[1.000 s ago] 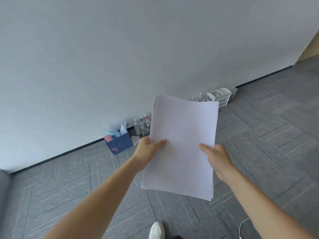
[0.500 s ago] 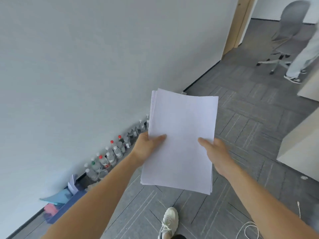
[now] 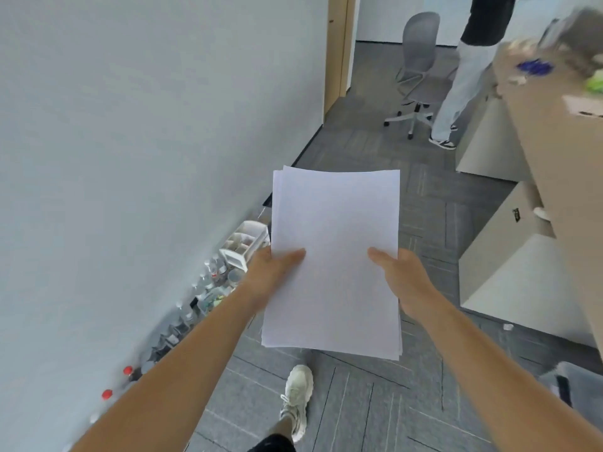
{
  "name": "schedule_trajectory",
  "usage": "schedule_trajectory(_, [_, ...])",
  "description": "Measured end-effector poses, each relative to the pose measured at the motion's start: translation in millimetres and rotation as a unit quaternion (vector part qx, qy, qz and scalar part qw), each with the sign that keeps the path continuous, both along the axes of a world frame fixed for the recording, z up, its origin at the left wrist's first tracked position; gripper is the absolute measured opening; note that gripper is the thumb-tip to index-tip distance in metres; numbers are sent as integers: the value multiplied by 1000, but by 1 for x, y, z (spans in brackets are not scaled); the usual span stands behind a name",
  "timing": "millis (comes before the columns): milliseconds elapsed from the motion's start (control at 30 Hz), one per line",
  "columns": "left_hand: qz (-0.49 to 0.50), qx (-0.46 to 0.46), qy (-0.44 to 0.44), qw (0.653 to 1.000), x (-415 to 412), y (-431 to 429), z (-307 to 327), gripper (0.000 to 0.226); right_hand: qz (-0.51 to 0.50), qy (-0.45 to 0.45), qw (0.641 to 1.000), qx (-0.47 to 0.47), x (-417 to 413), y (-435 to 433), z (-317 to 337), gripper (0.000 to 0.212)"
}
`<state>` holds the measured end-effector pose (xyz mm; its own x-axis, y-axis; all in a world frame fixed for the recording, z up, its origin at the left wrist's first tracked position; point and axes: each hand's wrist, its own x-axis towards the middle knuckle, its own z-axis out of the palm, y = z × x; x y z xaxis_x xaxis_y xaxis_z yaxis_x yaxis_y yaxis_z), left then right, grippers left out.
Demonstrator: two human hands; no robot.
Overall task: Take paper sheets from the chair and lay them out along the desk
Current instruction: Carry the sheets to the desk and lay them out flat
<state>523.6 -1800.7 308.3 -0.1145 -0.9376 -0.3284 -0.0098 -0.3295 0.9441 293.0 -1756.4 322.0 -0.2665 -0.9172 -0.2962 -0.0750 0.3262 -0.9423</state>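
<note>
**Carrying the paper sheets [image 3: 332, 223] in mid-air, both hands on the stack**

The left grip [image 3: 274, 272] is pinching the stack's left edge, with the thumb lying flat on top and the fingers hidden beneath. The right grip [image 3: 402, 279] is holding the right edge the same way. The sheets are showing a plain white, blank top face and are pointing lengthwise away from the person. Their edges are fanning slightly at the far left and near right corners. The stack is hanging above the grey carpet floor [image 3: 359, 406], well apart from the desk [image 3: 548, 135] on the right. A grey chair [image 3: 421, 57] is standing far off beside another person [image 3: 463, 76]. Bottles [image 3: 208, 278] are lining the wall on the left.
</note>
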Motion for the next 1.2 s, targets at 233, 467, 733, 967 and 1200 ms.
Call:
schedule_trajectory(233, [-132,2,-11,991,-104,-187,13,22,-120,31,992,0,-86,-126,18,18])
schedule_trajectory(467, [-241,-1,-15,970,-250,-318,28,35,-250,19,968,-29,-203,-209,31,10])
schedule_trajectory(733, [-312,-22,-61,948,-443,-440,24,27,-318,5,947,-44,-369,-309,7,16])
schedule_trajectory(967, [-371,-50,-66,925,-607,-528,47,20,-370,-23,926,-76,-525,-387,16,12])
schedule_trajectory(1200, [-420,-38,-61,905,-749,-601,28,27,-409,-27,909,-75,-646,-449,6,15])
